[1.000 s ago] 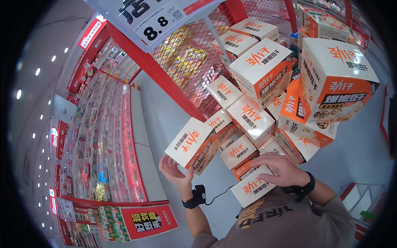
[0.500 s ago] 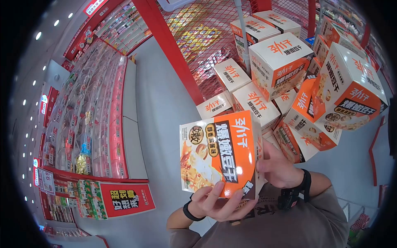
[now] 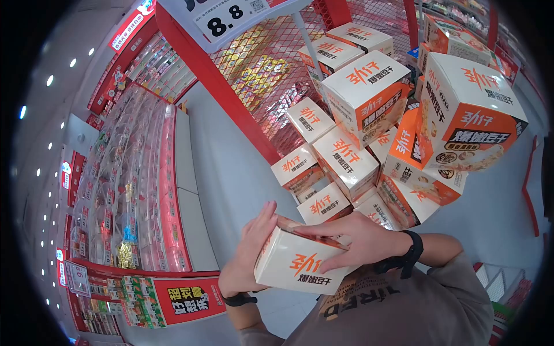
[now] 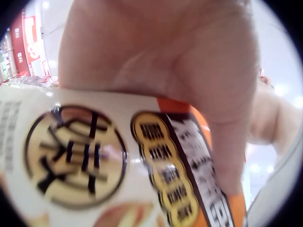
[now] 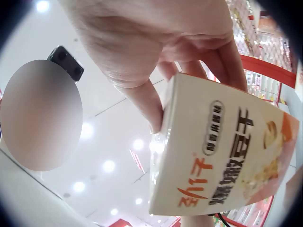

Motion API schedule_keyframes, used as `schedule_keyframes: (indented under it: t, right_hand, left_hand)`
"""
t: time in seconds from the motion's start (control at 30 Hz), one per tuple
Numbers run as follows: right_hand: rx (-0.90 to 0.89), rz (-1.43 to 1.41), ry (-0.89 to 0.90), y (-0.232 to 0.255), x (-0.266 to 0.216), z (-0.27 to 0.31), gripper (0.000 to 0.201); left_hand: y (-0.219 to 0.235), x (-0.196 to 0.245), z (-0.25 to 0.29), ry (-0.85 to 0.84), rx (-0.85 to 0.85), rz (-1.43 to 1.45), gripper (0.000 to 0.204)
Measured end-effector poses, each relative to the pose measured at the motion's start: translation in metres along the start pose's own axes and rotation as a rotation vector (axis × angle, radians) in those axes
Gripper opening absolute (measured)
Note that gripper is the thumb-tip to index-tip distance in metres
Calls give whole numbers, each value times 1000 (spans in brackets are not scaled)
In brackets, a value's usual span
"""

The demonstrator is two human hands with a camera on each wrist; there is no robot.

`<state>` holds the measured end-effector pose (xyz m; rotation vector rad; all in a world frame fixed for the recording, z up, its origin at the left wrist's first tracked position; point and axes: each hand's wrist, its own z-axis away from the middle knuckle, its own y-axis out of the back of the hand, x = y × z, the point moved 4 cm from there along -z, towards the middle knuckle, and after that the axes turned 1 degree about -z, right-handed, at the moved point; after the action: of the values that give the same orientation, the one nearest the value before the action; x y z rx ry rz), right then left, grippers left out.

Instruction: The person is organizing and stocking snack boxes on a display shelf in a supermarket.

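Note:
A white and orange box [image 3: 297, 262] is held between both hands, low in front of the person's chest. The left hand [image 3: 247, 256] lies along its left side, fingers pointing up and fairly straight. From above, the right hand [image 3: 360, 239] grips the box, thumb on the white face and fingers over the far edge. In the left wrist view the left palm and thumb [image 4: 161, 52] press on the box's printed face [image 4: 75, 161]. The right wrist view shows the right hand [image 5: 161, 47] pinching one end of the box [image 5: 222, 151].
Several similar boxes [image 3: 346, 161] are stacked beyond the hands, beside a red mesh stand [image 3: 222, 75] with a price sign [image 3: 225, 20]. Shelves of clear bins [image 3: 141, 190] run along the left. A red poster [image 3: 187, 300] is at lower left.
The held box has turned from its orange printed face to a white face and moved lower. The left hand has shifted from beneath it to its left side. The view has shifted too.

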<state>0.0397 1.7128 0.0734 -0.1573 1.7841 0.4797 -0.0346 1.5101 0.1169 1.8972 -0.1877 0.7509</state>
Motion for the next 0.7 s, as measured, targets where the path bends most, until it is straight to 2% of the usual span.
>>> schedule_keyframes:
  t: [0.07, 0.13, 0.17, 0.23, 0.27, 0.33, 0.37, 0.43, 0.47, 0.57, 0.6, 0.7]
  right_hand:
    - [-4, -46, 4, -2, -5, -4, 77]
    - [-26, -151, -42, 0, -11, -8, 69]
    - [87, -83, 75, 5, -16, -9, 66]
    - [313, 52, 301, 13, -24, -4, 61]
    - [462, 143, 357, 20, -27, 1, 53]
    - [494, 140, 265, 30, -11, 17, 51]
    - [504, 141, 221, 37, -2, 26, 49]
    - [309, 113, 66, 34, 16, 39, 47]
    - [212, 99, -12, 28, 25, 45, 46]
    - [105, 362, 152, 10, 44, 54, 50]
    - [28, 403, 107, 6, 50, 56, 63]
    - [-72, 469, -13, -2, 61, 63, 76]
  left_hand:
    - [8, 1, -7, -23, -141, 46, 108]
    - [11, -8, 0, -59, -59, 169, 113]
    - [12, -14, 3, -79, -19, 230, 116]
    - [13, -20, 4, -29, 301, 294, 118]
    - [14, -26, 9, -2, 462, 323, 120]
    - [7, -84, 37, 238, 655, 436, 119]
    - [4, -102, 41, 234, 800, 479, 118]
    - [-14, -131, 39, 242, 974, 565, 116]
    - [-17, -118, 20, 158, 969, 559, 112]
    - [-41, -135, 6, 218, 904, 419, 111]
    - [-48, -142, 1, 227, 912, 437, 111]
    - [-64, -155, -15, 251, 911, 465, 112]
